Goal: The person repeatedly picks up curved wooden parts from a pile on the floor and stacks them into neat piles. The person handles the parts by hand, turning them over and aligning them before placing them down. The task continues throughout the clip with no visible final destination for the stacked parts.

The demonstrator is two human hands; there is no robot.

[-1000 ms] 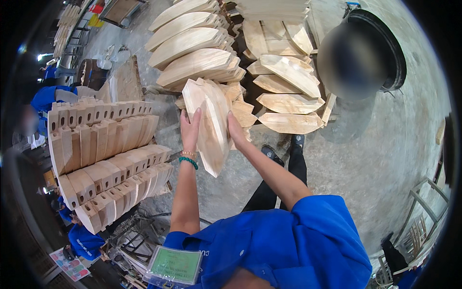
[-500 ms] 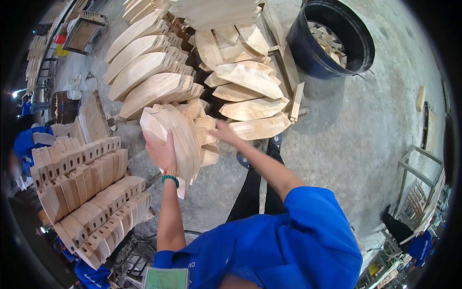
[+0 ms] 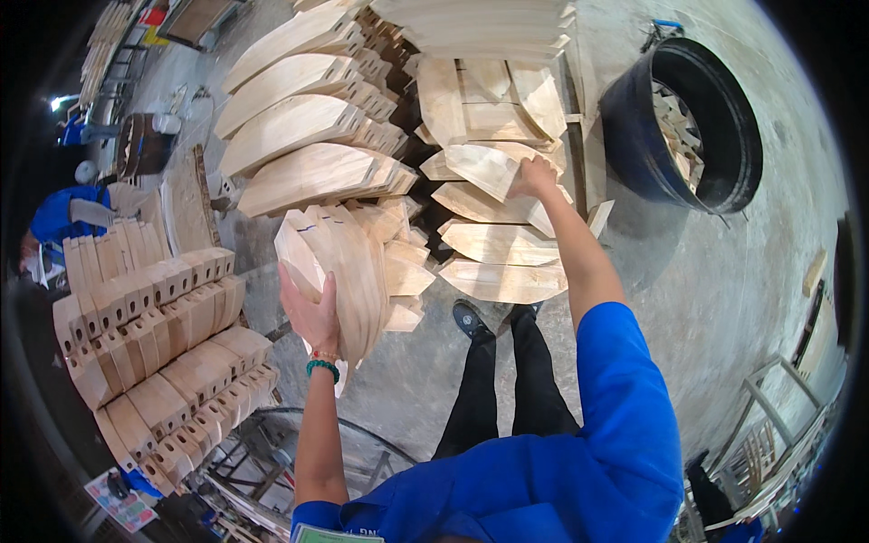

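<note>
Head view showed the left hand (image 3: 312, 317) cradling an upright bundle of curved wooden blanks (image 3: 339, 267) against its palm, the grip wrapped shut around the bundle's near left edge. The right hand (image 3: 532, 174) was stretched far ahead, fingers closed on the tip of a single curved blank (image 3: 493, 172) lying on a loose pile of blanks (image 3: 498, 244) on the floor (image 3: 724, 299). To do this pick well, my judgement: lift that top piece clear of its neighbours before swinging it left, so that the pile beneath is not dragged; keep the bundle tilted into the left palm so its outer pieces do not fan out. Stacked rows of blanks (image 3: 299, 136) stood far left, a black bin (image 3: 692, 127) far right, and racked blocks (image 3: 154, 335) near left.
</note>
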